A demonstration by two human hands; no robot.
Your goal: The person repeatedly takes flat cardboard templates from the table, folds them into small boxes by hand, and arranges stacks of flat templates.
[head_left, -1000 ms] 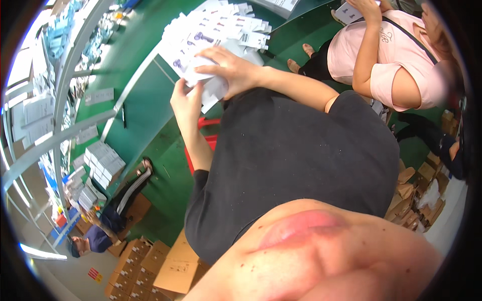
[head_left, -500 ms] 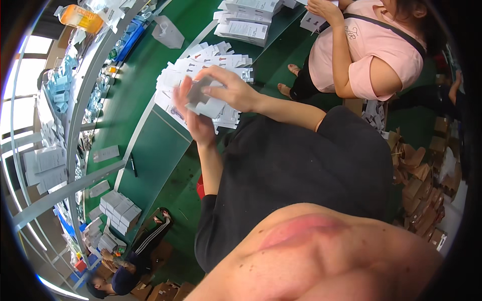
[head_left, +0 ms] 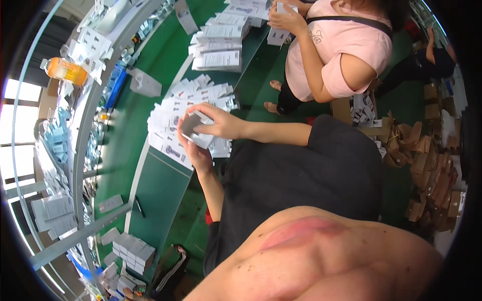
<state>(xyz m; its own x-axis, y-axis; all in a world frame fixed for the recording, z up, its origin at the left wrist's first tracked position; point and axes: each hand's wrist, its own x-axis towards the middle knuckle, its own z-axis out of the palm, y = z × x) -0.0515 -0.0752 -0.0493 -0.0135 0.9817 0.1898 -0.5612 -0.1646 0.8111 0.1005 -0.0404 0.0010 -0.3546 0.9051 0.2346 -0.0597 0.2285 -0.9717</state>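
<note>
A small white cardboard box point(head_left: 205, 139) with a grey inside is held between my two hands. Its near end gapes open and shows the hollow inside. My left hand point(head_left: 197, 153) is closed along its left and lower side. From the right, my right hand point(head_left: 224, 124) grips the upper side, with the thumb at the open edge. Beneath and beyond them, a fanned pile of flat white printed cartons point(head_left: 168, 120) spreads over the green table point(head_left: 158, 183).
Stacked flat white cartons point(head_left: 217, 59) stand farther along the table. A co-worker in a pink top point(head_left: 341, 55) handles a white box at the right. Nearer lie a pen point(head_left: 139, 207) and a block of white boxes point(head_left: 133, 251). A metal rail point(head_left: 80, 238) crosses the left side.
The box has turned so its open end shows more clearly. My left fingers, raised and blurred before, have closed on it. The whole view has shifted somewhat.
</note>
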